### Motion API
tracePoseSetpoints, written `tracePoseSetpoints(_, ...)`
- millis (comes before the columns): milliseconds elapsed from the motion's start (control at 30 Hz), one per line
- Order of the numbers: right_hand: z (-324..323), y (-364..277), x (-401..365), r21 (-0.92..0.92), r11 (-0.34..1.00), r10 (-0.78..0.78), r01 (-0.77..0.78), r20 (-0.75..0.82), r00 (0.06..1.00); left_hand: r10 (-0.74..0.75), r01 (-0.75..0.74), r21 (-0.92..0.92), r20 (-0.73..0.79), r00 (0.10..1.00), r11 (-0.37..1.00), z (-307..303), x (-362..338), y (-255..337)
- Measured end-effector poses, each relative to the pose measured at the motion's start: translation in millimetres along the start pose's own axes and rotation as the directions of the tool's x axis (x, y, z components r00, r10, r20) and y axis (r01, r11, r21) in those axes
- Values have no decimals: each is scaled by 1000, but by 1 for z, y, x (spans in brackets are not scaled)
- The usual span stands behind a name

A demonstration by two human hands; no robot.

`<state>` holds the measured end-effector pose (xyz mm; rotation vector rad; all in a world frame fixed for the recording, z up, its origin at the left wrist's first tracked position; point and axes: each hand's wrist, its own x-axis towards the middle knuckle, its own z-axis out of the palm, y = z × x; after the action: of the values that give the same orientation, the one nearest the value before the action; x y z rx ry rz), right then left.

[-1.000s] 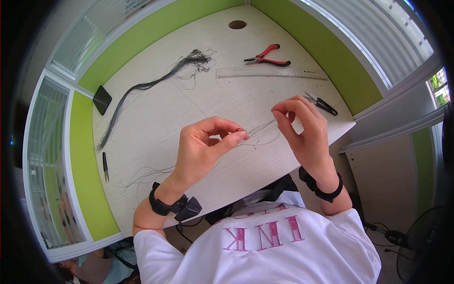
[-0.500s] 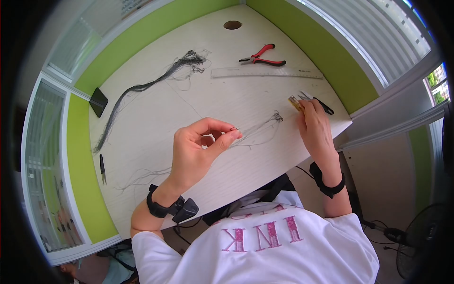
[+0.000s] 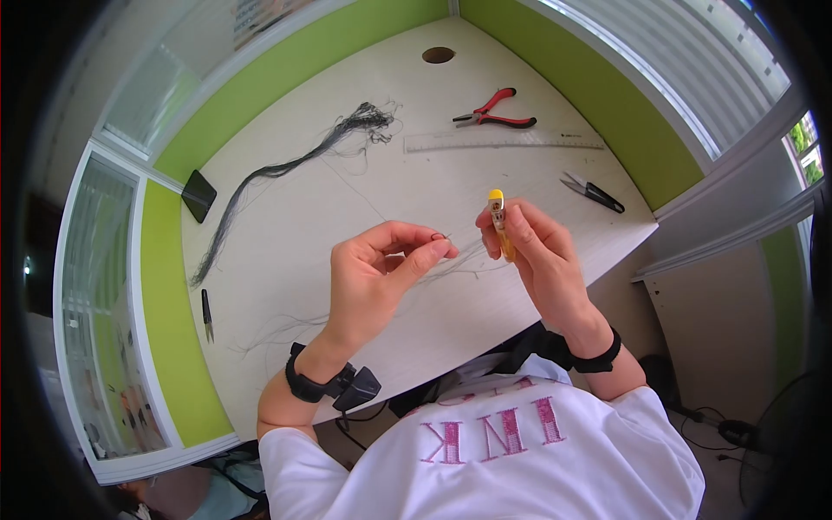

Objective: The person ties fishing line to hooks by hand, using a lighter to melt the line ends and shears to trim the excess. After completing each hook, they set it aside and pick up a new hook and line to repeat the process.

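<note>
Pinching is seen at the tips of the left hand (image 3: 377, 273), where a small ring (image 3: 438, 237) is held between thumb and forefinger, just above the near part of the table (image 3: 347, 217). A few thin threads (image 3: 464, 258) are trailed from the ring towards the right, and they are laid loosely on the table below both hands. The other fingers of the left hand are curled inward. Just beside it, the right hand (image 3: 544, 260) is closed around a yellow tube (image 3: 498, 224), which is held upright with its rounded end on top; the tube is kept near the ring, but whether the two touch cannot be told. A black band is worn on each wrist.

Farther out, black snips (image 3: 594, 192) are laid near the right edge of the table. Behind them a clear ruler (image 3: 503, 140) is placed, and red-handled pliers (image 3: 496, 111) are set just beyond it. A long bundle of dark thread (image 3: 286, 165) is stretched across the far left side, with a black slab (image 3: 199, 195) at the left edge and a small black tool (image 3: 207, 314) nearer along that edge
</note>
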<state>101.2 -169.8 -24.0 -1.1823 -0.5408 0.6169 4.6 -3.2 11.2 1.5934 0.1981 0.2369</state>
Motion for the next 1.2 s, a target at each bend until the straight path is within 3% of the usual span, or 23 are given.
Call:
tracePoseSetpoints(33,8,-2,-2,85,996,21,-19,-23,1000,-2,2,4,-3,1000,1000,0,-1,-1)
tracePoseSetpoints(167,13,-9,-5,34,997,75,-75,0,997,-12,12,14,-7,1000,1000,-1,-1,1)
tracePoseSetpoints(267,13,3,1,25,998,63,-61,-74,995,11,-11,17,-10,1000,1000,0,-1,1)
tracePoseSetpoints(433,21,3,3,147,947,300,-287,-77,951,36,-35,58,-22,999,998,-1,-1,-5)
tracePoseSetpoints(1067,22,11,4,85,954,294,-288,-68,953,67,-67,80,2,998,995,-3,1,-12)
tracePoseSetpoints(1200,29,3,3,87,995,51,-44,-79,996,41,-41,69,4,999,997,-2,0,-9)
